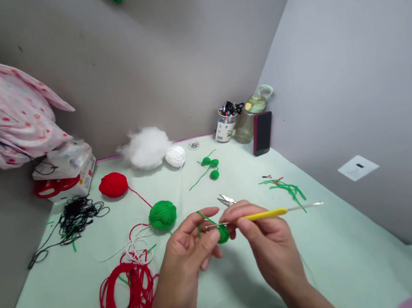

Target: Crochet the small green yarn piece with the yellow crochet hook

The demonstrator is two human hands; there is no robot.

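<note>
Crochet piece — small, round, green — pinched in left hand; right hand grips yellow-handled hook.

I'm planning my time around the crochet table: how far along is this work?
Looks done: three green bits lie off the hook near the back. In hand: the left hand pinches a green round while the right hand works a yellow-handled crochet hook into it. Probably left: the green yarn ball looks mostly full, and the red ball, white ball and stuffing sit aside.
</note>
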